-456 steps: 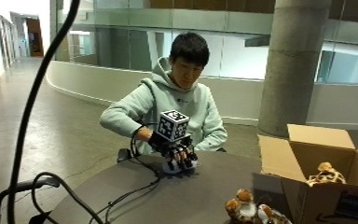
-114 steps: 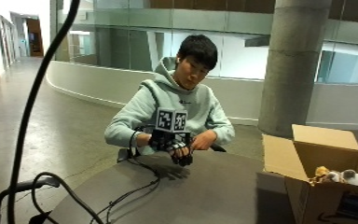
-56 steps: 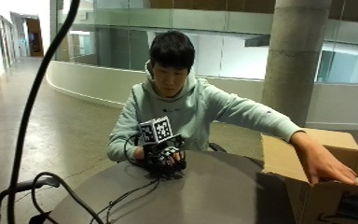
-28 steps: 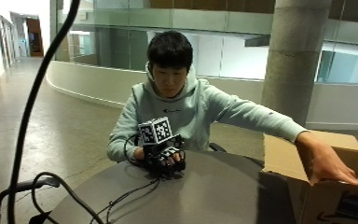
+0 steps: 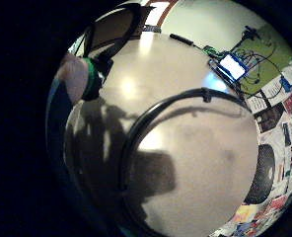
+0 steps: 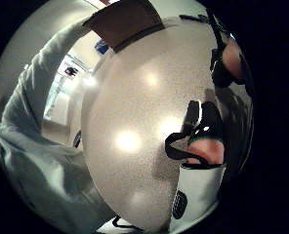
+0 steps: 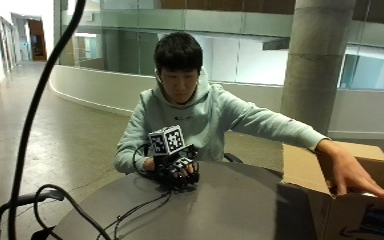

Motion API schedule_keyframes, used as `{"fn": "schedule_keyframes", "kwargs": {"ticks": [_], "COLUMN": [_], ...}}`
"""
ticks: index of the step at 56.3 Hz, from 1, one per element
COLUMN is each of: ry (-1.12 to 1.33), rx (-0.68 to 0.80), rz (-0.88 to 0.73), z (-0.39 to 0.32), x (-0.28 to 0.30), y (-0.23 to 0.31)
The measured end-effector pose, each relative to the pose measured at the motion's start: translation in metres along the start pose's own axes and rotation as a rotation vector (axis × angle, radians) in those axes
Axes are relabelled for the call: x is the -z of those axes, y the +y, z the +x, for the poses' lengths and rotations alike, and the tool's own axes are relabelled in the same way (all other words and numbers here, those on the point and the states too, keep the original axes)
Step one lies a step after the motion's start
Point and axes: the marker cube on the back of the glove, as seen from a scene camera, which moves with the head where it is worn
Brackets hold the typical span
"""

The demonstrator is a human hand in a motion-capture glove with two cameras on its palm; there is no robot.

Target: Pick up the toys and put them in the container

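On the one round grey table (image 7: 245,210), one gloved right hand (image 7: 177,172) rests, fingers loosely curled, holding nothing, one cardboard box (image 7: 352,210) nearby.

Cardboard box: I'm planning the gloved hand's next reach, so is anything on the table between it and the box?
Nothing visible does: bare table lies between the gloved right hand and the cardboard box. The bare hand reaches into the box.

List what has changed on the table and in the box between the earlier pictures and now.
The toys that lay on the round table beside the cardboard box are gone from it, and soft toys showed inside the box afterwards. The bare left hand, earlier near the gloved right hand, has reached across into the box. The gloved hand stays at the table's far edge, holding nothing; box unmoved.
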Motion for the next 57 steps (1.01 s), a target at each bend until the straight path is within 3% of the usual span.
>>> {"fn": "schedule_keyframes", "kwargs": {"ticks": [57], "ry": [0.007], "rx": [-0.002], "rz": [-0.005], "z": [0.0016], "x": [-0.002], "y": [-0.0018]}}
